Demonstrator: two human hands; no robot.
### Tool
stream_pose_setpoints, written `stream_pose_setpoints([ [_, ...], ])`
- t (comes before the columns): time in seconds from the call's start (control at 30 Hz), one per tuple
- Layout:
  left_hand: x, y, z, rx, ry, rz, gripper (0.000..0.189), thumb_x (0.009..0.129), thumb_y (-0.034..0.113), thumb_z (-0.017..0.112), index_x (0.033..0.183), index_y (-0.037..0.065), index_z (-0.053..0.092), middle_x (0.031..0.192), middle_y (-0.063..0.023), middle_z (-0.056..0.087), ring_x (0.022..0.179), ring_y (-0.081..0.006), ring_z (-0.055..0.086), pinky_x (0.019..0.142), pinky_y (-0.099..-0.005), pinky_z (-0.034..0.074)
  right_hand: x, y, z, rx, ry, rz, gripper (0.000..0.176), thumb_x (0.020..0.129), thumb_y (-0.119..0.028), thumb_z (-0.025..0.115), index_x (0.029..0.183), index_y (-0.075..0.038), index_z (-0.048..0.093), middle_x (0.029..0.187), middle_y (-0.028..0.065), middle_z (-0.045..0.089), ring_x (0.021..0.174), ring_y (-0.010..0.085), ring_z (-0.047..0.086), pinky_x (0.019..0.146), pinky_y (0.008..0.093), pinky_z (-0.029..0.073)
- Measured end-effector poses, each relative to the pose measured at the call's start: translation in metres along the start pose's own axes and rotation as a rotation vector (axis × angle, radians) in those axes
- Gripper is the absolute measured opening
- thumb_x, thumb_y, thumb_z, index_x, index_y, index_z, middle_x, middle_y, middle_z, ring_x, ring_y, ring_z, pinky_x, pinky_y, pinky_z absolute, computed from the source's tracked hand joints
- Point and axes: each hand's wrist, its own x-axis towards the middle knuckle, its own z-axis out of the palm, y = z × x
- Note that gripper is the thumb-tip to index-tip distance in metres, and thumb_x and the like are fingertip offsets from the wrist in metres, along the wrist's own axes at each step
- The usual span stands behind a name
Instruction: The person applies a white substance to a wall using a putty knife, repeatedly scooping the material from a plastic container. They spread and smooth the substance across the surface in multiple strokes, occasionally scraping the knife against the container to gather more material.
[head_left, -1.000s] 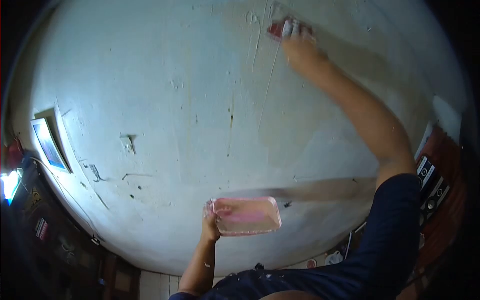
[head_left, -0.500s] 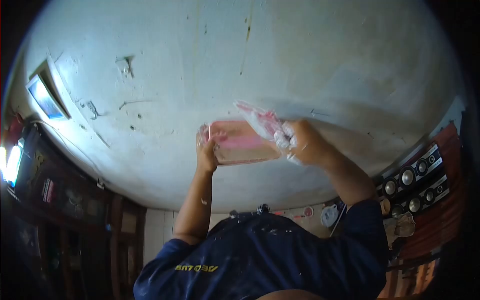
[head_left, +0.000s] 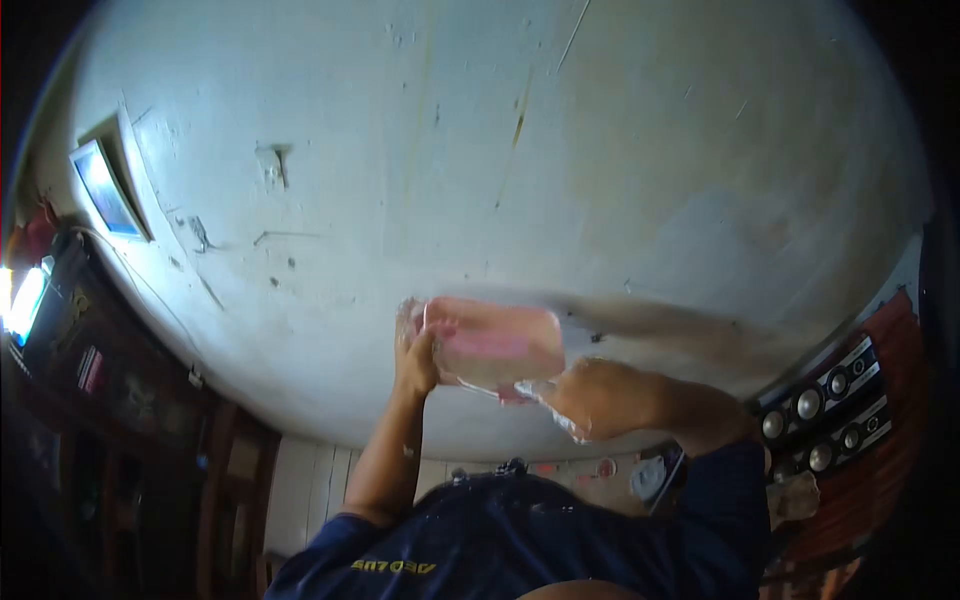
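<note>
My left hand is closed on the left end of a pink rectangular plastic tray, its thumb across the near side. White smears cover the edge by these fingers. At the tray's lower right edge, my right hand is closed around a pink scraper coated with white paste. Most of the scraper is hidden by the hand and the tray, and white paste sticks to my right fingers. Both hands are raised in front of a pale, patchy wall.
Hooks and small marks dot the wall. A framed picture hangs at left above a dark wooden cabinet. A bright lamp glows at far left. Speakers stand at right by a red curtain.
My right hand has swung down from above the tray's right side to its lower edge, the scraper with it. The tray and my left hand sit lower in view.
</note>
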Motion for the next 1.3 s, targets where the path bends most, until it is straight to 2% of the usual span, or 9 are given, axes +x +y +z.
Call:
stream_pose_setpoints([
  [0.1,0.007,0.01,0.002,-0.188,0.026,-0.158,0.034,0.081,0.009,0.04,0.111,-0.005,0.05,0.114,-0.0147,0.05,0.106,-0.0255,0.05,0.087,-0.0351,0.043,-0.02,0.012,-0.029,-0.024,0.08,-0.098,0.04,0.071,-0.006,0.054,0.109,0.006,0.051,0.074,0.0216,0.06,0.071,0.038,0.06,0.06,0.0446,0.047],
  [0.2,0.025,0.01,-0.01,0.605,-0.057,0.499,0.033,0.079,0.01,0.04,0.108,-0.003,0.051,0.108,-0.0114,0.05,0.098,-0.0225,0.052,0.083,-0.0337,0.044,-0.048,0.011,-0.08,-0.076,0.42,-0.127,0.037,0.065,-0.008,0.062,0.101,0.0,0.059,0.076,0.0153,0.063,0.061,0.0336,0.061,0.056,0.0381,0.05],
  [0.3,0.019,0.039,0.008,-0.362,0.059,-0.054,0.031,0.077,0.01,0.038,0.101,-0.001,0.054,0.104,-0.0111,0.052,0.096,-0.0223,0.052,0.081,-0.0346,0.043,-0.065,-0.001,-0.145,-0.385,0.913,0.113,0.025,0.063,-0.007,0.066,0.086,-0.001,0.06,0.073,0.0156,0.062,0.061,0.0324,0.061,0.056,0.0367,0.049],
  [0.53,0.015,0.027,0.012,-0.191,0.005,0.162,0.03,0.078,0.012,0.039,0.102,0.0,0.053,0.103,-0.0114,0.051,0.095,-0.0213,0.051,0.081,-0.0326,0.042,-0.002,0.04,-0.289,-1.164,1.335,0.473,0.04,0.08,-0.008,0.05,0.119,0.0,0.048,0.089,0.0211,0.063,0.084,0.037,0.061,0.076,0.0455,0.049],
  [0.73,0.006,0.022,0.004,-0.037,-0.035,0.151,0.033,0.077,0.01,0.04,0.106,0.0,0.051,0.107,-0.011,0.049,0.097,-0.0206,0.051,0.082,-0.0315,0.043,0.04,0.083,-0.298,-1.166,0.96,0.698,0.047,0.083,-0.008,0.042,0.127,0.008,0.039,0.11,0.0305,0.055,0.098,0.0452,0.057,0.085,0.0466,0.048],
  [0.87,-0.002,0.021,0.002,-0.343,-0.007,-0.079,0.034,0.077,0.01,0.04,0.109,0.0,0.049,0.107,-0.01,0.049,0.096,-0.0196,0.051,0.082,-0.0305,0.043,0.074,0.09,-0.173,-1.652,0.684,0.622,0.052,0.076,-0.012,0.05,0.12,0.014,0.045,0.118,0.0367,0.048,0.102,0.0473,0.055,0.077,0.047,0.052],
  [1.0,-0.002,0.013,-0.007,-0.293,-0.015,-0.042,0.04,0.075,0.013,0.042,0.114,0.002,0.042,0.108,-0.0118,0.051,0.098,-0.0221,0.053,0.083,-0.0338,0.046,0.071,0.048,-0.054,-1.167,0.655,0.361,0.053,0.075,-0.012,0.051,0.122,0.012,0.045,0.121,0.0321,0.048,0.096,0.0437,0.06,0.061,0.0434,0.055],
  [1.17,-0.003,0.008,-0.012,-0.235,0.007,-0.035,0.033,0.077,0.008,0.042,0.109,0.003,0.046,0.1,-0.0069,0.052,0.086,-0.0154,0.051,0.074,-0.0266,0.042,0.036,0.013,-0.104,-1.323,0.684,0.464,0.054,0.076,-0.01,0.05,0.125,0.01,0.042,0.121,0.029,0.05,0.084,0.0331,0.065,0.056,0.0425,0.054],
  [1.3,-0.002,0.005,-0.008,-0.277,0.018,-0.097,0.036,0.075,0.008,0.042,0.111,0.003,0.043,0.098,-0.0062,0.052,0.086,-0.015,0.052,0.073,-0.0258,0.042,0.004,0.032,-0.238,-1.156,1.168,0.551,0.045,0.082,-0.01,0.048,0.125,0.003,0.042,0.09,0.0227,0.062,0.076,0.035,0.063,0.071,0.0433,0.051],
])
